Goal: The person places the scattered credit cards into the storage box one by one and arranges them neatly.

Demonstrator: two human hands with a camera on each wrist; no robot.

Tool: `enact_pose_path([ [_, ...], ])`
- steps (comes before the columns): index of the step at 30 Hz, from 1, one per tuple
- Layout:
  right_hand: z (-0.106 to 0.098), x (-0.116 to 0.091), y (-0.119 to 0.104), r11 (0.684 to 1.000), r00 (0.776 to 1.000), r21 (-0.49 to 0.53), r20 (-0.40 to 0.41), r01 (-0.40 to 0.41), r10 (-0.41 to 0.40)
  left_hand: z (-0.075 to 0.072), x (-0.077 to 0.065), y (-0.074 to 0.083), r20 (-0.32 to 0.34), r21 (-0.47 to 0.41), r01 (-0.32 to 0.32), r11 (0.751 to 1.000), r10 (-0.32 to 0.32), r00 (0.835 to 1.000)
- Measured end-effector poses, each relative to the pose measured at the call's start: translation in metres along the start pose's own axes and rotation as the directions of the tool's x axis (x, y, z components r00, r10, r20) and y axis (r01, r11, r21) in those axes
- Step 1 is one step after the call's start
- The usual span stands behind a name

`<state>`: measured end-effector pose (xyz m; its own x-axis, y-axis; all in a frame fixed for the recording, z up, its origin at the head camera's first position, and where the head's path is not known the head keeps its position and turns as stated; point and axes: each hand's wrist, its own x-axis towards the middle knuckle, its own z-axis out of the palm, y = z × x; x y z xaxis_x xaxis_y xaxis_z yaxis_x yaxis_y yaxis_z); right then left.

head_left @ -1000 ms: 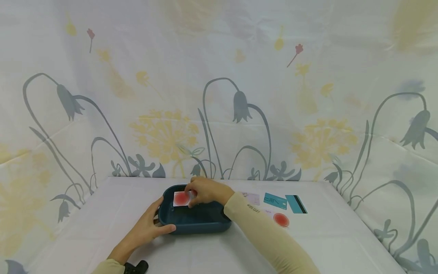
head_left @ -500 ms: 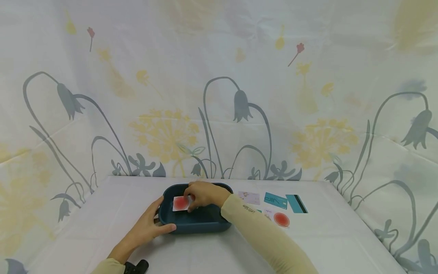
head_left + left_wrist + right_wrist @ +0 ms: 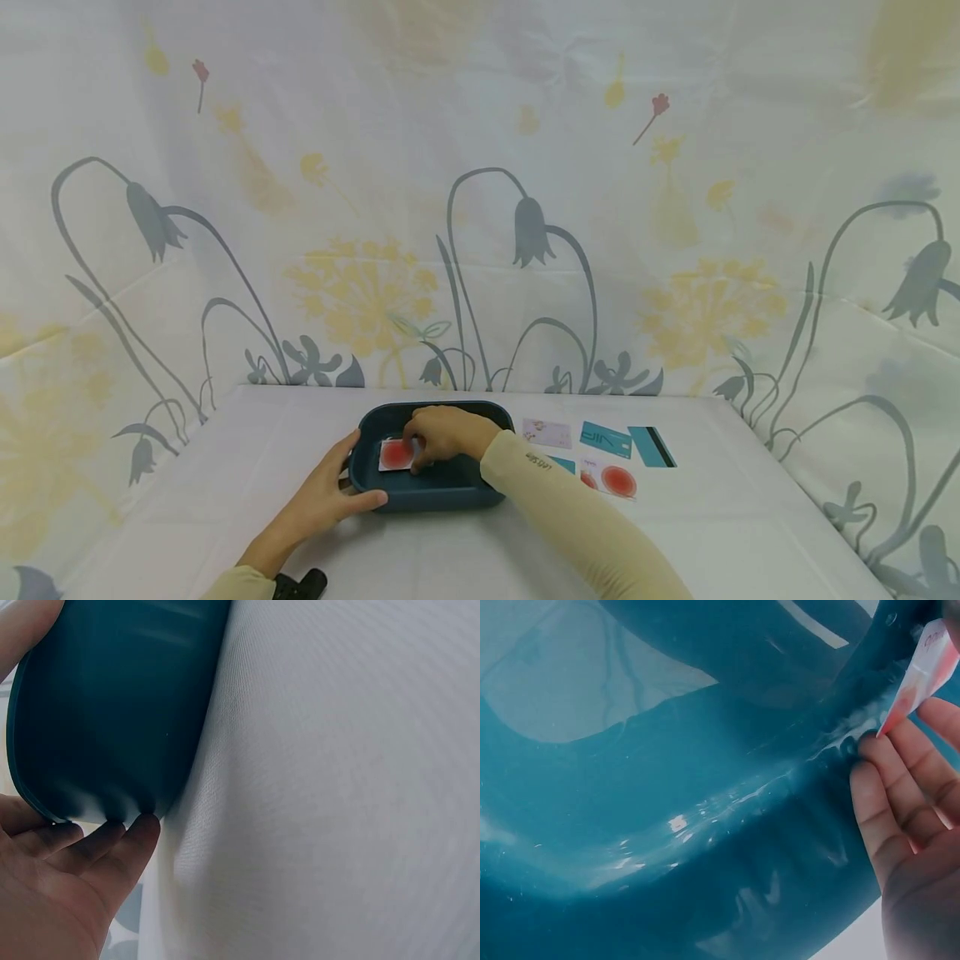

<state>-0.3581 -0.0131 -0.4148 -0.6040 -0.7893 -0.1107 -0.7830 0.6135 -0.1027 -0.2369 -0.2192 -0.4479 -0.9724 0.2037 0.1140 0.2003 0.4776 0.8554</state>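
A dark teal basin [image 3: 427,500] sits on the white-covered table. My left hand [image 3: 324,485] holds its left end, thumb along the front wall and fingers against the end wall, as the left wrist view also shows. Inside the basin, my right hand [image 3: 450,432] pinches a white card with a red circle [image 3: 395,455] between thumb and fingers. In the right wrist view this card [image 3: 922,675] is tilted among the fingertips, partly hidden by them. Reflections, droplets and ripples there look like water [image 3: 660,765] in the basin.
Right of the basin lie a pale pink card [image 3: 547,432], a teal card [image 3: 606,439], a teal card with a black stripe [image 3: 652,447] and a card with a red circle [image 3: 618,481]. The right sleeve partly covers another teal card [image 3: 564,464]. A flower-patterned cloth [image 3: 480,250] hangs behind.
My right hand has moved the card down and toward the front inside the basin. The right forearm has shifted, uncovering more of the cards on the table. The left hand stays in place.
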Motion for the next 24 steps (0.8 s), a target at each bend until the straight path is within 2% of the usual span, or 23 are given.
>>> enact_pose_path([
  [7,-0.0015,0.0003,-0.0018,0.999,1.0,-0.039,0.003,-0.004,0.004,0.0007,0.0004,-0.0007,-0.009,0.015,0.019,1.0,-0.019,1.0],
  [24,0.0028,0.0019,-0.0046,0.997,0.999,-0.075,0.015,-0.035,0.037,0.0006,-0.0005,0.0015,-0.005,0.005,0.013,1.0,-0.013,1.0],
])
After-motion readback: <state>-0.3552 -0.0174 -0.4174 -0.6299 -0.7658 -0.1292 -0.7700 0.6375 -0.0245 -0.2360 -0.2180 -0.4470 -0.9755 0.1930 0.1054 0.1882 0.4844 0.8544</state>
